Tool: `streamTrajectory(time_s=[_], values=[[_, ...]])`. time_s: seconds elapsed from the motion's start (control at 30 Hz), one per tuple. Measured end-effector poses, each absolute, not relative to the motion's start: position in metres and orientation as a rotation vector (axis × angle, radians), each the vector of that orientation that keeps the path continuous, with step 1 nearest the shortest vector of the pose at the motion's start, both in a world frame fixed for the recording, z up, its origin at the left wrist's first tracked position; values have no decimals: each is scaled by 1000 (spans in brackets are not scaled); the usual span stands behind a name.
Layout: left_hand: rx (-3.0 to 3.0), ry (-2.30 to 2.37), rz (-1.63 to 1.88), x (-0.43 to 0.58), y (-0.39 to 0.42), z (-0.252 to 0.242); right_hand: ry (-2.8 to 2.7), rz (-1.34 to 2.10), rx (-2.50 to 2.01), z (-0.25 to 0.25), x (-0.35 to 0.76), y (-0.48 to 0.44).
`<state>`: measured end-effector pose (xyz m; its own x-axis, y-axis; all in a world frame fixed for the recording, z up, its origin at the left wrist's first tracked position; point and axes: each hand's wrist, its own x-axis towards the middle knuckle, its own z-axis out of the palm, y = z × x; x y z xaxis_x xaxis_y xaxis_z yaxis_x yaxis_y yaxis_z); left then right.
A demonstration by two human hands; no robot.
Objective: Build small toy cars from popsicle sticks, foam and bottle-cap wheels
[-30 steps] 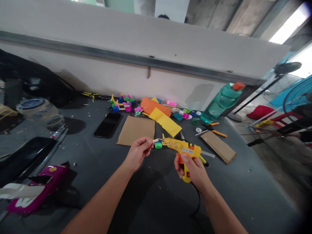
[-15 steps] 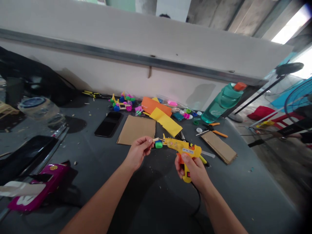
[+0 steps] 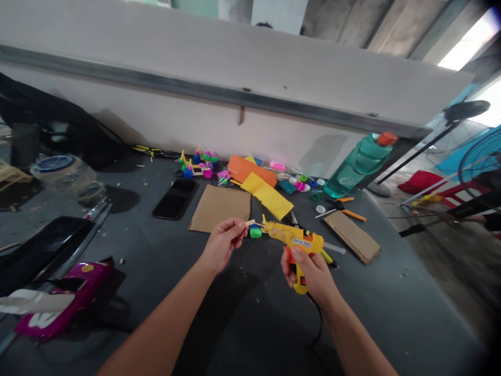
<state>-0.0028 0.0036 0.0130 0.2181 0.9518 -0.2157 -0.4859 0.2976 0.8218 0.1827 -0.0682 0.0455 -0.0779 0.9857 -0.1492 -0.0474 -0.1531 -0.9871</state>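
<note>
Between the fingertips of my left hand is a short, pale wooden stick. My right hand wraps around the handle of a yellow hot glue gun, fingers at its orange trigger. The gun's nozzle points left, close to the stick's free end; whether they touch, I cannot tell. Just beyond the stick sits a small piece with a green cap and a blue part beside it. Behind my left hand lies a square of brown cardboard, with yellow paper to its right.
A black phone lies left of the cardboard. Pliers with orange handles and a folded cardboard piece are at the right, near a teal bottle. A magenta power strip occupies the left. Colourful small models stand along the wall.
The view has shifted very slightly. Both hands, the stick and the glue gun hold nearly the same positions.
</note>
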Motion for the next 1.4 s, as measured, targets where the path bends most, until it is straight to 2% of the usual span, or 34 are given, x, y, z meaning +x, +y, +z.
streamTrajectory(time_s=[0.47, 0.83, 1.4], values=[[781, 899, 1137, -2, 4, 15, -1093, 1450, -1190, 44, 181, -68], [760, 881, 1135, -3, 3, 16, -720, 1646, -847, 46, 182, -66], [780, 878, 1066, -2, 3, 17, -912, 1512, -1015, 43, 177, -68]])
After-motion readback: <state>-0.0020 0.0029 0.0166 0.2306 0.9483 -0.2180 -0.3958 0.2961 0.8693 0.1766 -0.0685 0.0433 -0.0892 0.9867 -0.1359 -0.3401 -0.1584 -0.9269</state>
